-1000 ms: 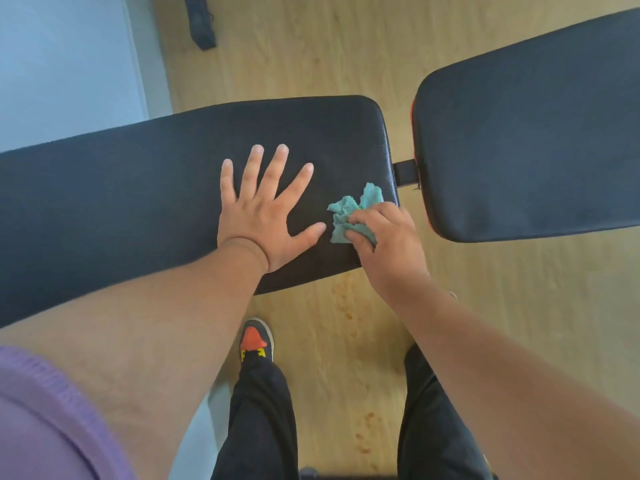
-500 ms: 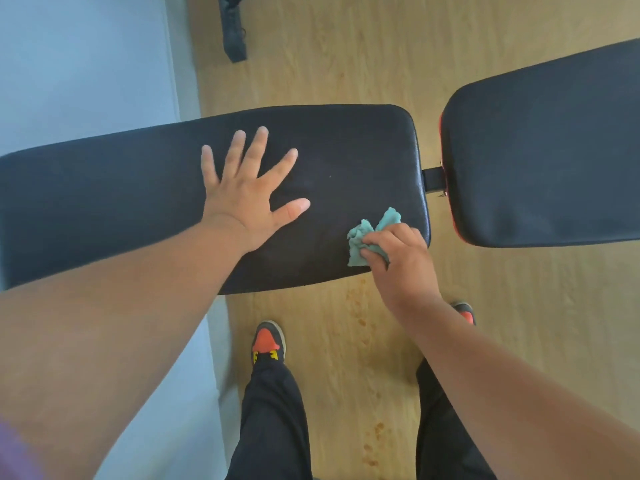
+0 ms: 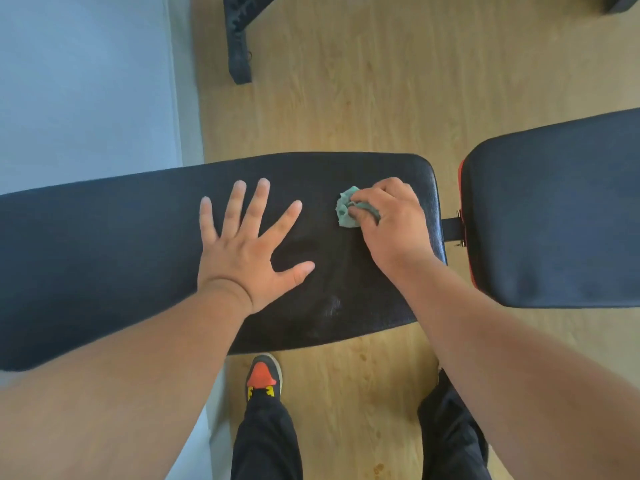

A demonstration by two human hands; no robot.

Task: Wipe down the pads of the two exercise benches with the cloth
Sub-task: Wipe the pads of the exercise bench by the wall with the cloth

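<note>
Near the right end of the long black bench pad (image 3: 104, 244), toward its far edge, a crumpled teal cloth (image 3: 345, 210) is gripped in the curled fingers of the right hand (image 3: 391, 223). Left hand (image 3: 247, 251) rests flat at mid-pad, fingers spread. Second bench pad (image 3: 554, 216) lies just beyond the right end.

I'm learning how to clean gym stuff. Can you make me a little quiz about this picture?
1. True or false: the left hand lies flat with fingers spread on the long pad.
2. What colour is the cloth? A red, B teal, C white.
3. Fill in: the right hand grips the cloth near the pad's ____ end, beside the second pad.

Key: 1 true. 2 B. 3 right.
</note>
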